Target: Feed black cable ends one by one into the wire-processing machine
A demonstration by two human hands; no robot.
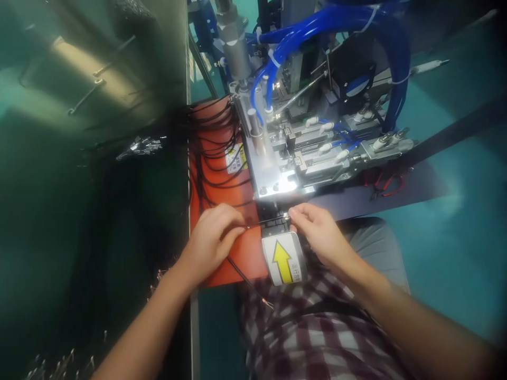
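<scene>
My left hand (214,235) pinches a thin black cable (261,222) between thumb and fingers, over the orange-red machine surface. The fingertips of my right hand (319,229) are closed on a small shiny metal connector (285,216) at the cable's other end. The stretch between my hands runs nearly straight, just in front of the machine's dark slot. Below my left hand hangs a black cable tail (241,274) ending in bare, splayed wires (268,303). A white label with a yellow arrow (282,261) faces up beneath my hands.
The metal clamping machine (273,163) with blue air hoses (304,31) stands ahead. Several black cables (209,158) cross its orange-red plate (241,248) onto the dark table at left, where a bundle of metal ends (142,146) lies. Red-handled pliers (390,186) rest at right.
</scene>
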